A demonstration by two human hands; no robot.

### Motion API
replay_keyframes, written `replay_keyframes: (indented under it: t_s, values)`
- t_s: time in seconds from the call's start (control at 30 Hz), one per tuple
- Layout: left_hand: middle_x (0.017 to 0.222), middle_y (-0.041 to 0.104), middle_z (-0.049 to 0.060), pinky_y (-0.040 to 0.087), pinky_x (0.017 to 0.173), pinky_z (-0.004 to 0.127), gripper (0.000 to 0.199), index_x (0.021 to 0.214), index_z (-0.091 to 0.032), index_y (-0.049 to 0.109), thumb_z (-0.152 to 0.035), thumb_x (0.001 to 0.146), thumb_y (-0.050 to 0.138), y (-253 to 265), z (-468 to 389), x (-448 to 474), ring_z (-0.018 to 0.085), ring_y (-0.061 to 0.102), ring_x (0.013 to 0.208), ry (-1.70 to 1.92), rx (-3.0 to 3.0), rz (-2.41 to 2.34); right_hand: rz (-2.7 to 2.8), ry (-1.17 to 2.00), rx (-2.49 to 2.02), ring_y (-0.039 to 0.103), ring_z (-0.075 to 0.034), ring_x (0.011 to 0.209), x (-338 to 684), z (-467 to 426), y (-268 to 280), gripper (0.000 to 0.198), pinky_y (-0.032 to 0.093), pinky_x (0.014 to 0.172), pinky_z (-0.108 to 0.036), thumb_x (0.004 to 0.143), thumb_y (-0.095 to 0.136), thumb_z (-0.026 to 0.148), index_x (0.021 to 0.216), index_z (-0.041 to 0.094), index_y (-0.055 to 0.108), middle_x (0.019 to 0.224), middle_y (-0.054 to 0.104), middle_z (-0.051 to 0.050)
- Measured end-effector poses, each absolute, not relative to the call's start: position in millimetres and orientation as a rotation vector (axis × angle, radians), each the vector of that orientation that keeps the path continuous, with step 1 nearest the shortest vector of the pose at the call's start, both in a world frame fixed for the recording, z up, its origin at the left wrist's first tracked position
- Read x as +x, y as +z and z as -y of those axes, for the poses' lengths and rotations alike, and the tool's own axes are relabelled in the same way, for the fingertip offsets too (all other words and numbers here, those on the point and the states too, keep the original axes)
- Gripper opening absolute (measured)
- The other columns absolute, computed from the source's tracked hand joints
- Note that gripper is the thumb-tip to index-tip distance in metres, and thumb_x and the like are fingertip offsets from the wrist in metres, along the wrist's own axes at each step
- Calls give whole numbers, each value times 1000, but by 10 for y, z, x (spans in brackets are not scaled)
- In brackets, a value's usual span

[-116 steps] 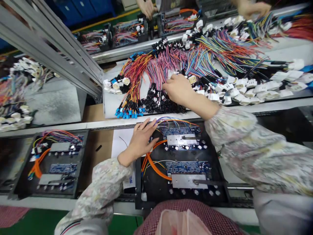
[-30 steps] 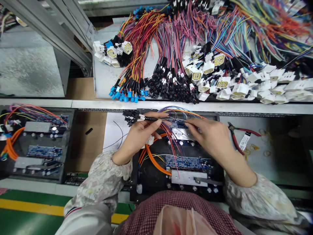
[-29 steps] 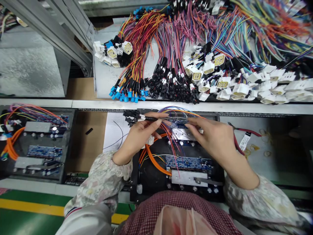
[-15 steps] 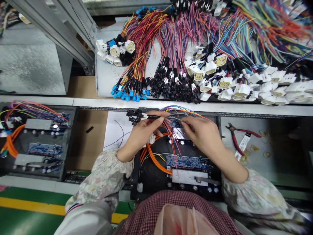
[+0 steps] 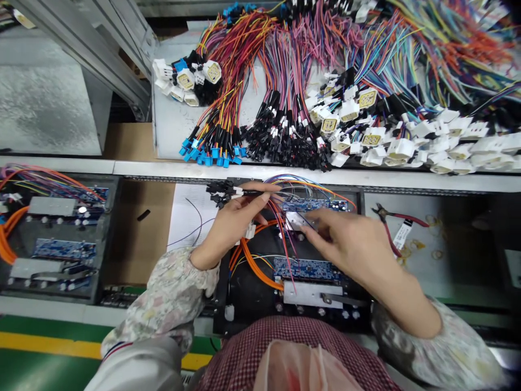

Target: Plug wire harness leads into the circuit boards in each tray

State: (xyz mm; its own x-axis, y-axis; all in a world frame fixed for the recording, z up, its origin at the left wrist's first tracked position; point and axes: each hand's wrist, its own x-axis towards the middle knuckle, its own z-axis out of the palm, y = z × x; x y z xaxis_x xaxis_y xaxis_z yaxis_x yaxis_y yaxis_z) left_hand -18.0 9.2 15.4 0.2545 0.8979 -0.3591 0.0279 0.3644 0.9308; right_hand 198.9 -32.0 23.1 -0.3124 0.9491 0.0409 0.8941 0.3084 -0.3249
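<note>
My left hand (image 5: 234, 222) is closed around a wire bundle (image 5: 274, 203), just above a black fixture (image 5: 248, 296). Small black connectors (image 5: 220, 191) stick out of its left side, and loose red, pink and dark wire ends hang down on the right. My right hand (image 5: 350, 239) is to the right of the bundle, with thumb and forefinger curled around a thin dark wire (image 5: 304, 219); the fingertips partly hide it. Beneath the hands are blue circuit boards (image 5: 307, 269), a metal plate (image 5: 313, 295) and thick orange cables (image 5: 256, 266).
Piles of wire harnesses (image 5: 285, 81) with white, black and blue connectors lie on the shelf behind. Red-handled cutters (image 5: 388, 222) and rubber bands (image 5: 415, 245) are at right. A second fixture (image 5: 103, 239) and a paper sheet (image 5: 183, 212) are at left.
My right hand has moved down and right, away from the left hand, uncovering more of the upper board. My left hand still holds the bundle. The whole view has shifted slightly.
</note>
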Motion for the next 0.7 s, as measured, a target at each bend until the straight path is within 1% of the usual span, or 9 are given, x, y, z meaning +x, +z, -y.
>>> replay_keyframes:
  t_s: [0.07, 0.1, 0.13, 0.2, 0.27, 0.3, 0.43, 0.6, 0.7]
  values:
    - [104, 73, 4, 56, 59, 18, 19, 100, -20, 73, -34, 91, 62, 148, -105, -182, 11, 66, 75, 786, 1035, -1142, 2405, 304, -1724, 58, -15, 49, 2054, 337, 268, 39, 28, 49, -31, 98, 46, 43, 73, 22, 68, 60, 67, -2]
    - [103, 72, 4, 57, 61, 18, 18, 96, -20, 73, -33, 92, 62, 148, -111, -182, 12, 66, 78, 798, 1041, -1128, 2368, 250, -1757, 59, -15, 50, 2092, 327, 267, 42, 28, 49, -31, 98, 45, 42, 69, 22, 66, 60, 67, -2]
    - [103, 71, 4, 58, 62, 18, 17, 93, -19, 72, -33, 92, 62, 152, -117, -180, 13, 67, 82, 801, 1049, -1114, 2307, 208, -1787, 60, -15, 52, 2131, 306, 253, 41, 30, 50, -30, 99, 44, 42, 71, 21, 67, 62, 68, -3]
    - [103, 70, 5, 60, 64, 20, 18, 91, -18, 72, -33, 93, 61, 166, -126, -177, 15, 68, 87, 786, 1062, -1105, 2238, 212, -1791, 65, -16, 59, 2203, 248, 197, 35, 36, 53, -29, 99, 45, 40, 84, 21, 70, 72, 72, -4]
    - [104, 70, 5, 61, 63, 21, 18, 95, -19, 72, -34, 93, 61, 181, -131, -175, 16, 69, 85, 752, 1063, -1130, 2284, 328, -1740, 68, -17, 65, 2254, 193, 116, 29, 40, 57, -29, 99, 45, 36, 95, 22, 71, 83, 76, -4]
    - [103, 71, 5, 60, 61, 21, 19, 97, -20, 72, -35, 93, 61, 186, -133, -176, 15, 69, 82, 733, 1058, -1147, 2316, 383, -1721, 68, -17, 67, 2269, 173, 76, 28, 42, 59, -29, 99, 46, 35, 97, 22, 71, 86, 76, -4]
    - [96, 75, 5, 57, 56, 20, 22, 105, -23, 73, -36, 92, 62, 176, -142, -179, 14, 68, 69, 682, 1026, -1179, 2361, 492, -1719, 69, -18, 68, 2284, 141, -24, 28, 45, 61, -30, 100, 45, 33, 98, 23, 71, 87, 76, -4]
    - [94, 76, 2, 56, 54, 19, 17, 103, -24, 75, -32, 92, 63, 175, -151, -168, 9, 62, 56, 705, 1007, -1200, 2363, 506, -1682, 69, -17, 67, 2284, 113, -35, 27, 46, 61, -30, 100, 47, 32, 98, 22, 72, 86, 76, -4]
    - [94, 77, 1, 57, 56, 18, 16, 101, -25, 75, -31, 92, 63, 193, -153, -159, 9, 63, 57, 703, 1008, -1205, 2382, 537, -1659, 70, -18, 67, 2299, 85, -39, 28, 47, 60, -31, 100, 47, 31, 95, 21, 73, 86, 76, -5]
